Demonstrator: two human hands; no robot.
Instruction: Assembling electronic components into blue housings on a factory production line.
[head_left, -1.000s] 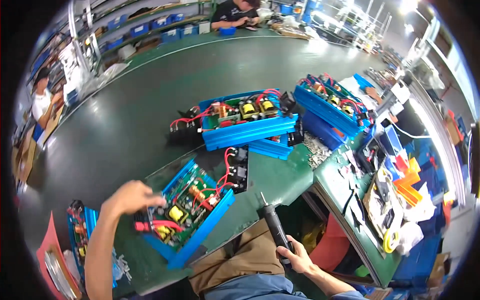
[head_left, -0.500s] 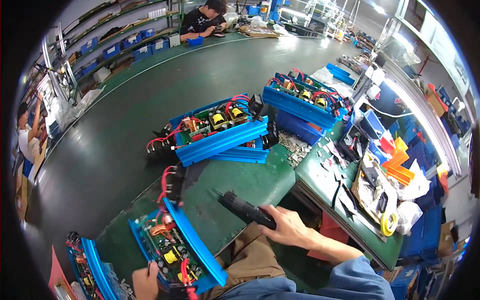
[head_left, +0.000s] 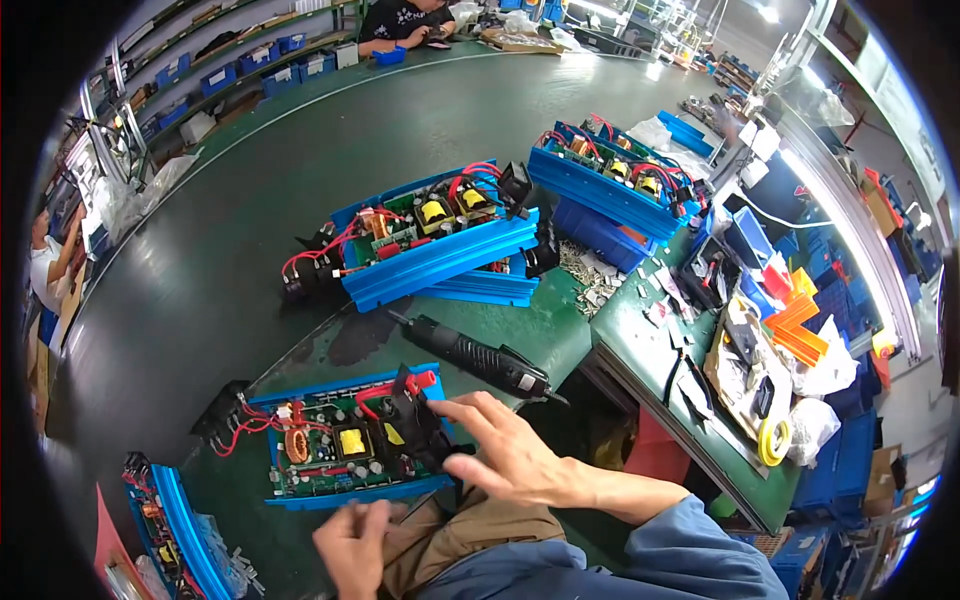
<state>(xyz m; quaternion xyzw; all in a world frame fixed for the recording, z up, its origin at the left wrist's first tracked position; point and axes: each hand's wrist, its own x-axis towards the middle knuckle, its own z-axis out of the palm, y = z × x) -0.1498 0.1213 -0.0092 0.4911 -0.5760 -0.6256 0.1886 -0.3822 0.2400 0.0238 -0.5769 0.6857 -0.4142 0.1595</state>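
A circuit board assembly (head_left: 320,440) in a blue metal housing lies in front of me, with a copper coil, yellow-wrapped transformers and red wires. My right hand (head_left: 520,462) is at its right end, thumb and fingers apart beside a black end panel (head_left: 412,425) with a red terminal; firm contact is unclear. My left hand (head_left: 352,545) is just below the housing's near edge, fingers curled together; anything between them is hidden. A black electric screwdriver (head_left: 475,352) rests on the green mat beyond my right hand, its tip pointing left. Another black end piece (head_left: 222,415) hangs on red wires at the left end.
Similar blue assemblies (head_left: 440,260) are stacked ahead, with more (head_left: 610,185) on a blue bin (head_left: 600,235) farther right. Another assembly (head_left: 185,530) stands at lower left. Small metal parts (head_left: 590,280) lie beside the bin. A side table (head_left: 650,345) holds orange trays and yellow tape. A co-worker (head_left: 405,25) sits far off.
My right hand has let go of the screwdriver, which now lies on the mat. The near assembly has turned to lie crosswise, its board facing up. My left hand has come off its left side.
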